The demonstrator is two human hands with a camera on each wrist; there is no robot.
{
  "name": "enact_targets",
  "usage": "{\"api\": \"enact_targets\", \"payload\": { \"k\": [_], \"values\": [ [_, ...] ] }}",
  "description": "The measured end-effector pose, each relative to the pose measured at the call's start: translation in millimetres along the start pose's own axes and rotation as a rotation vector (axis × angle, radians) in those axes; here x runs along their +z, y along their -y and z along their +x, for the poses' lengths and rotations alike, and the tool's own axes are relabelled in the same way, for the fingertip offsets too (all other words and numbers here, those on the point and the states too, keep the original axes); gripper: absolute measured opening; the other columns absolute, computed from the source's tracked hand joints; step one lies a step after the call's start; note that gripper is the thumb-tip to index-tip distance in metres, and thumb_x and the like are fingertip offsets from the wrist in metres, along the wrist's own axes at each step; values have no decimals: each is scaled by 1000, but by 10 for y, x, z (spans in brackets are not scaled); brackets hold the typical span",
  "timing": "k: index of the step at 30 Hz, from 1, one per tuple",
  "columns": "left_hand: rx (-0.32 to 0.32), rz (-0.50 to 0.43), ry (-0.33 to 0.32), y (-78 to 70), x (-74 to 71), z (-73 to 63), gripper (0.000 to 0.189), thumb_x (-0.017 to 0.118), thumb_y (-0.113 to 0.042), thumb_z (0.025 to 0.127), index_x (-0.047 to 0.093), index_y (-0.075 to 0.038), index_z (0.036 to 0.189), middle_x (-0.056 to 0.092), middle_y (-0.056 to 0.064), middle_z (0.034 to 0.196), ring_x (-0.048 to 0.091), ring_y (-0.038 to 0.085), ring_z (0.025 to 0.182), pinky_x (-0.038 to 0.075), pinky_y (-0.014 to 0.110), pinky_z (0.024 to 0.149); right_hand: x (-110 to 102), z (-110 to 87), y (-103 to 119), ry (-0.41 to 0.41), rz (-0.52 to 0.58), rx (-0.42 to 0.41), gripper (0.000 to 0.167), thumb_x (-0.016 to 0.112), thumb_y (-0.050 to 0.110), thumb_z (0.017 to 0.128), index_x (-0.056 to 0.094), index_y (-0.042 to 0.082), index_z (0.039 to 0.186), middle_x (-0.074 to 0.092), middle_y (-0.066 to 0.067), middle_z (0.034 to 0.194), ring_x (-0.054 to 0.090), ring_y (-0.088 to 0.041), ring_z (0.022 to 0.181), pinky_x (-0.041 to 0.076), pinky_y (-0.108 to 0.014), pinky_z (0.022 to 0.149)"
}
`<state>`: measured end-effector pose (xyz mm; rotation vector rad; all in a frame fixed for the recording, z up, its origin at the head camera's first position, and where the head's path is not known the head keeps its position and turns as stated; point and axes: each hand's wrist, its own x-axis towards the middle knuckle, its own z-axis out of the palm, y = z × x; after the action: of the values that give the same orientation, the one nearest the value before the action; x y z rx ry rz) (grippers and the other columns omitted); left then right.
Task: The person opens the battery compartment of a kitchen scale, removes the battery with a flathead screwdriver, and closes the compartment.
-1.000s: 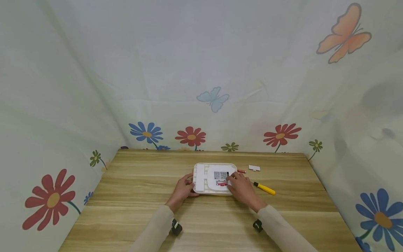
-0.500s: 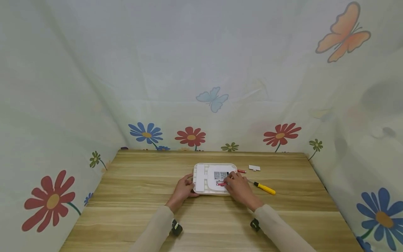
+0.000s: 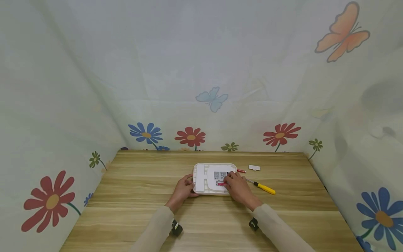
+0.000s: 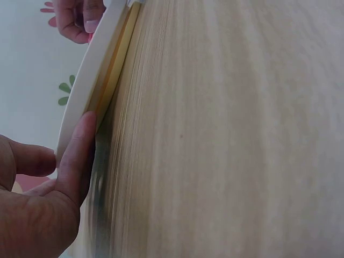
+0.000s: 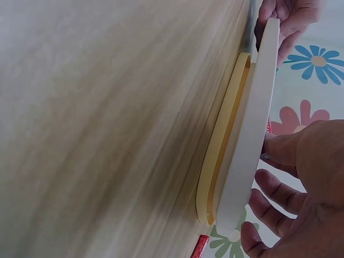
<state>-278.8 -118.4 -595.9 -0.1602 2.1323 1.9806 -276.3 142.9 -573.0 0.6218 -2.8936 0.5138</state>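
Note:
A white rectangular device (image 3: 200, 178) with rounded corners lies on the table, its underside with a printed label facing up. A yellow part (image 5: 217, 145) shows beneath its white edge in the right wrist view. My left hand (image 3: 182, 189) grips the device's left edge, the fingers (image 4: 75, 156) against its side. In a small opening below the label sits a red battery (image 3: 221, 184). My right hand (image 3: 240, 187) reaches over the right side and pinches the battery's right end, which the fingertips hide. Thumb and fingers (image 5: 277, 196) curl by the rim in the right wrist view.
A second red battery (image 3: 241, 171) lies just past the device's right edge. Behind it rests a small white battery cover (image 3: 254, 168). A screwdriver (image 3: 265, 188) with a yellow handle lies right of my right hand. A flowered curtain (image 3: 214, 115) surrounds the wooden table (image 3: 141, 168).
My right hand has shifted slightly left over the small opening, with its fingertips closer round the battery's end. The left hand and the device have stayed in place.

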Motion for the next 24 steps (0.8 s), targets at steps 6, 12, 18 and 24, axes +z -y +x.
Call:
{"api": "enact_targets", "payload": {
  "k": [6, 12, 18, 24],
  "values": [
    [2, -2, 1, 5, 3, -3, 53, 45, 3, 98, 36, -4, 150, 52, 22, 110, 65, 21, 73, 65, 38, 68, -19, -11, 18, -4, 10, 19, 8, 65, 20, 94, 69, 18, 101, 60, -1, 109, 53, -23, 101, 44, -39, 77],
    [10, -4, 1, 5, 4, -9, 54, 45, 4, 98, 36, -4, 150, 51, 23, 111, 65, 21, 73, 65, 38, 67, -78, -26, 51, -27, 9, 29, 9, 66, 20, 94, 70, 19, 102, 60, -1, 111, 53, -24, 103, 44, -39, 80],
    [10, -11, 2, 20, 2, 1, 54, 45, 4, 98, 36, -4, 150, 52, 23, 111, 65, 21, 72, 65, 38, 67, -167, -50, 84, -54, 13, 17, 10, 67, 19, 94, 70, 18, 103, 60, -1, 109, 55, -24, 105, 45, -41, 80],
    [0, -9, -5, 2, 7, -12, 54, 46, 3, 98, 35, -4, 150, 51, 22, 112, 65, 22, 72, 65, 40, 68, -221, -52, 61, -74, 10, 18, 10, 67, 21, 93, 70, 19, 103, 60, 0, 109, 56, -23, 106, 45, -41, 84]
  ]
}}
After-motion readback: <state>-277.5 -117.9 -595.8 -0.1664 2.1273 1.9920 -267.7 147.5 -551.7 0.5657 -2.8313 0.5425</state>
